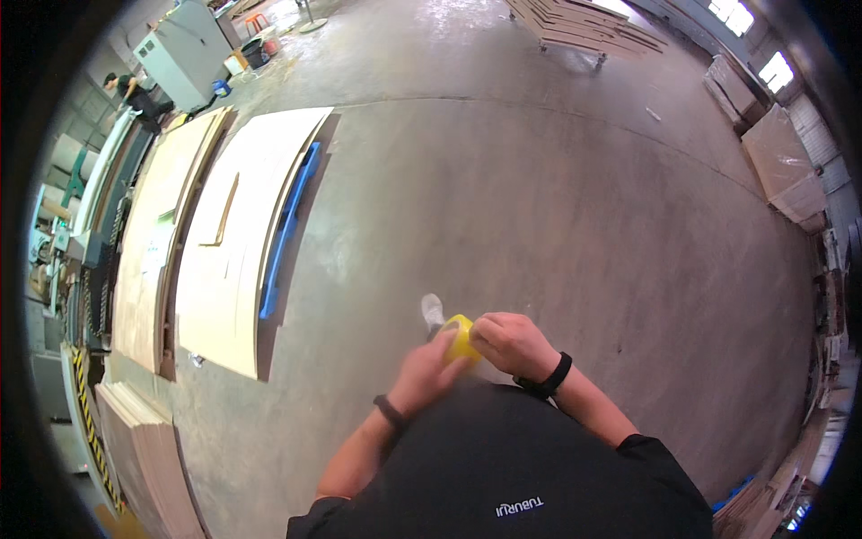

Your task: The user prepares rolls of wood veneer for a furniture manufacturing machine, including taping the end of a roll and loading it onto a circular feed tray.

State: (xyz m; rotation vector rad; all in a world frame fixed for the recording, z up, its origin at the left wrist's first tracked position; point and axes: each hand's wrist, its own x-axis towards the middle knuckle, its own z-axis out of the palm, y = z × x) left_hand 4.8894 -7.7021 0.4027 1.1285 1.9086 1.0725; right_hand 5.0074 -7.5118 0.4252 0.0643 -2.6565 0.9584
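Observation:
In front of my body, over the floor, I hold a roll of yellow tape. My left hand is wrapped round its left side, a dark band on that wrist. The closed fingers of my right hand pinch at the roll's right edge. Whether they grip the tape's loose end is hidden. A black watch sits on my right wrist. Beyond the roll shows the tip of one white shoe.
Stacks of pale board lie to the left, one on a blue pallet. Left of them runs a long machine, where another person bends at its far end. A board-laden cart stands far ahead; wrapped stacks line the right.

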